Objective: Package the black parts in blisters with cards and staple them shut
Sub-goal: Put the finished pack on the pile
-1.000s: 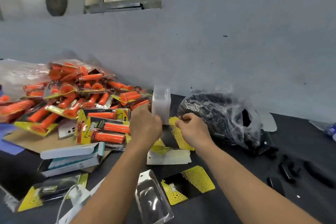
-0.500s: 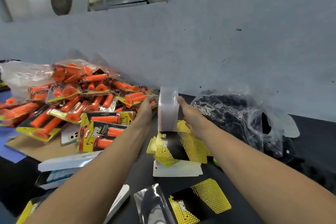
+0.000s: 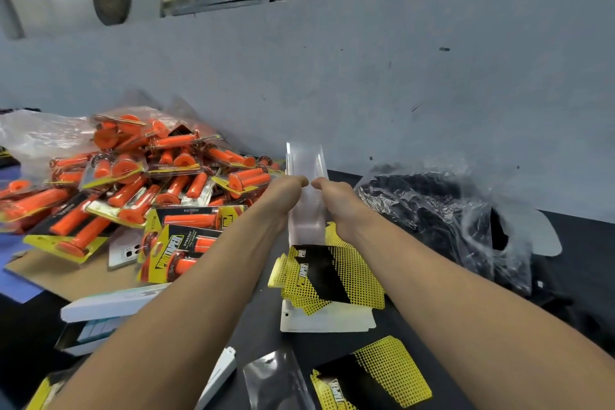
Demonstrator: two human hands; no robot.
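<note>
Now | left hand (image 3: 285, 191), right hand (image 3: 333, 198): each grips tall clear plastic blister stack (image 3: 304, 161) | dotted yellow-black cards (image 3: 329, 276) nearby

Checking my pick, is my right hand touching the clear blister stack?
Touching. The head view shows the right hand gripping the clear blister stack at its right side, thumb across its face.

The backing card of a packed orange grip (image 3: 176, 251) carries the brand PROTAPER in slanted black letters on its yellow side. Beside it, in small pale print on the black field, stands SYNERGY. A similar slanted logo sits on the top of the loose card stack (image 3: 332, 280) and on a single card (image 3: 382, 373) nearer the camera, but on both it is too blurred to spell out. The finer print on the packs cannot be read.
</note>
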